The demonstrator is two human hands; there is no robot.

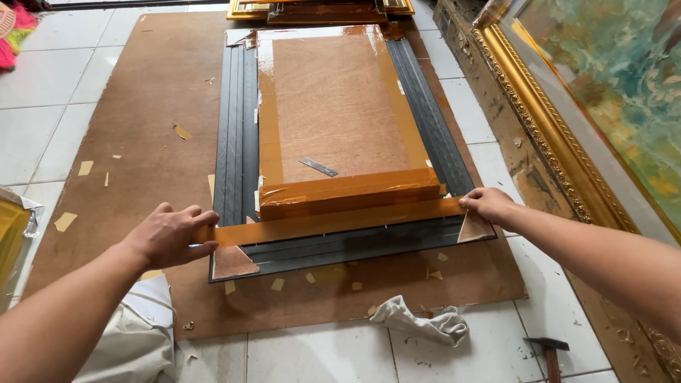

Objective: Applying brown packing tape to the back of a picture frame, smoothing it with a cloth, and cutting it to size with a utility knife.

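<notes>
A dark picture frame [234,142] lies face down on a brown board [149,128], its wooden backing [337,106] edged with brown tape. A long strip of brown tape [333,221] stretches across the frame's near end. My left hand [170,234] pinches the strip's left end at the frame's near left corner. My right hand [488,204] grips the strip's right end at the near right corner. A small flat metal plate [318,167] rests on the backing.
A large gold-framed painting [567,113] leans along the right. A crumpled grey cloth [418,325] and a hammer [548,349] lie on the white floor tiles near me. More frames [319,10] lie at the far end. Tape scraps dot the board.
</notes>
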